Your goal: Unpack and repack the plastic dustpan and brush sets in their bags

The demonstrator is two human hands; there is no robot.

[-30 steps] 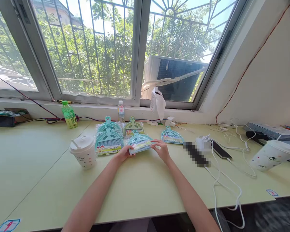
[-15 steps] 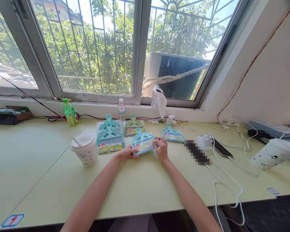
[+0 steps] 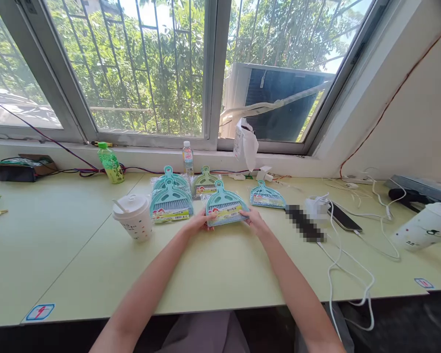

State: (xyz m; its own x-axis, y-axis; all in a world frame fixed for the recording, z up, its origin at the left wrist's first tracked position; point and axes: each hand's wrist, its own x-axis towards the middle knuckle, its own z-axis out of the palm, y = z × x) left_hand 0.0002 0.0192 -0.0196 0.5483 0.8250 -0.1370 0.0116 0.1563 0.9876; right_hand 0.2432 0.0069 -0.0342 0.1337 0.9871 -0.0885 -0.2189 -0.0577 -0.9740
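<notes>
Teal plastic mini dustpan-and-brush set in clear wrap (image 3: 226, 208), held just above the pale green table (image 3: 213, 264), pinched at its lower corners by left hand (image 3: 198, 223) and right hand (image 3: 255, 221); wrap apparently unopened. Left of it, two similar wrapped sets stacked (image 3: 171, 201); farther left, a white lidded paper cup (image 3: 133, 223); right of it, one more teal set (image 3: 266, 196).

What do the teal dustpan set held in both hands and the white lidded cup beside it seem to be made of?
Teal mini dustpan-and-brush set: likely moulded plastic in a glossy clear wrapper, judging by the sheen. White dotted cup with lid: probably matte paper with a plastic lid.
</notes>
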